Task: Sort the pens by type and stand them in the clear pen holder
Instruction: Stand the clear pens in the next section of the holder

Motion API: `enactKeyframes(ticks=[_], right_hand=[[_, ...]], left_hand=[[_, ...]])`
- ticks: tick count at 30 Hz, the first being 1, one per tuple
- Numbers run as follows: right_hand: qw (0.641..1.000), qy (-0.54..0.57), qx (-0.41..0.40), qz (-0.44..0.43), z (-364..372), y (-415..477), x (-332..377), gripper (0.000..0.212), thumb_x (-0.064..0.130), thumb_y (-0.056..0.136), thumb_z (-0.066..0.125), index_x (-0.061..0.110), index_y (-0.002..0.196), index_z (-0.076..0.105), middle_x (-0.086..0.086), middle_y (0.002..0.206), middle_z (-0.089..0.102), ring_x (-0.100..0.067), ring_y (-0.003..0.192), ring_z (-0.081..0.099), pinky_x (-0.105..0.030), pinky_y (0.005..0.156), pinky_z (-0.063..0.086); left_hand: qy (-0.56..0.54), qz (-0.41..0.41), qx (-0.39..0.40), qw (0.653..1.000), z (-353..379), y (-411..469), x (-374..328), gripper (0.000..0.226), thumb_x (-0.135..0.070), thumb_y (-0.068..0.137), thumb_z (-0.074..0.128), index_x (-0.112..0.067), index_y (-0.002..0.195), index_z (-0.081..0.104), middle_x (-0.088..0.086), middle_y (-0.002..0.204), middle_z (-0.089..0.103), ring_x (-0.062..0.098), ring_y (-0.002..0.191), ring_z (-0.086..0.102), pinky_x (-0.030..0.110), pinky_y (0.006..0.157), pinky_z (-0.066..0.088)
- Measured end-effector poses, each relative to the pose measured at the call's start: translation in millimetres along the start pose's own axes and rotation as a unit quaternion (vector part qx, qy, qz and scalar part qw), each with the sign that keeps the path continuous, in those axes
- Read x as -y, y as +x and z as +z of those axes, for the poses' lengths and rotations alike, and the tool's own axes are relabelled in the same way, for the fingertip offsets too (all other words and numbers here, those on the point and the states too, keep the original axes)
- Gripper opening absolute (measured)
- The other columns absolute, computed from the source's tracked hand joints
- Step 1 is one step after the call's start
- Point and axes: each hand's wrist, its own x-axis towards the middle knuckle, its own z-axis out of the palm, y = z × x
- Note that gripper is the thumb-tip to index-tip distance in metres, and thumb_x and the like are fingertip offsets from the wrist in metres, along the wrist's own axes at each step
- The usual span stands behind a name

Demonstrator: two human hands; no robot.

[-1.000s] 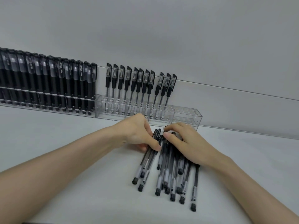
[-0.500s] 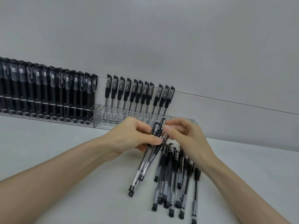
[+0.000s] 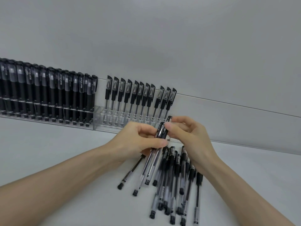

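My left hand (image 3: 138,141) grips a small bunch of clear-barrel pens with black caps (image 3: 152,160), lifted off the table and tilted. My right hand (image 3: 187,136) pinches the cap end of one pen (image 3: 169,119) at the top of that bunch. Below both hands lies a pile of several loose pens of the same kind (image 3: 175,180). The clear pen holder (image 3: 97,118) runs along the wall. Several all-black pens (image 3: 48,92) stand in its left part and several clear-barrel pens (image 3: 138,97) in its right part. My hands hide the holder's right end.
The white table (image 3: 65,152) spreads out to the left of my arms and to the right (image 3: 252,168). A pale wall with a ledge (image 3: 228,103) rises right behind the holder.
Both hands rose from the flat pile, lifting a few pens. One pen now lies apart at the left of the pile. The view tilted down a little.
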Motion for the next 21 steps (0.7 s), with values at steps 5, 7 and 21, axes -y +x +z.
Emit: enactKeyframes(ticks=[5,7,21], right_hand=[[0.997,0.07,-0.011,-0.04,-4,6,16,0.023,0.011,0.088,0.063,0.005,0.11,0.062,-0.004,0.083,0.075,-0.02,0.078,0.07,-0.034,0.077,0.056],[0.995,0.071,-0.029,-0.065,-8,12,24,0.022,0.008,0.091,0.059,0.003,0.112,0.061,-0.003,0.083,0.074,-0.015,0.075,0.07,-0.03,0.068,0.056],[0.937,-0.097,-0.159,-0.294,-19,65,28,0.027,0.002,0.097,0.047,0.014,0.121,0.048,0.005,0.093,0.064,-0.014,0.094,0.063,-0.021,0.073,0.055]], left_hand=[[-0.047,0.046,-0.047,0.997,-1,3,0,0.016,-0.022,0.08,0.069,-0.012,0.092,0.072,0.001,0.075,0.07,0.011,0.066,0.063,0.022,0.063,0.054],[-0.058,0.051,-0.09,0.993,-3,4,0,0.021,-0.028,0.085,0.062,-0.014,0.099,0.068,0.0,0.068,0.066,0.011,0.058,0.06,0.022,0.058,0.052],[-0.101,0.071,-0.122,0.985,-5,6,-5,0.02,-0.022,0.099,0.045,-0.027,0.112,0.059,-0.002,0.058,0.048,0.01,0.043,0.027,0.02,0.039,0.021]])
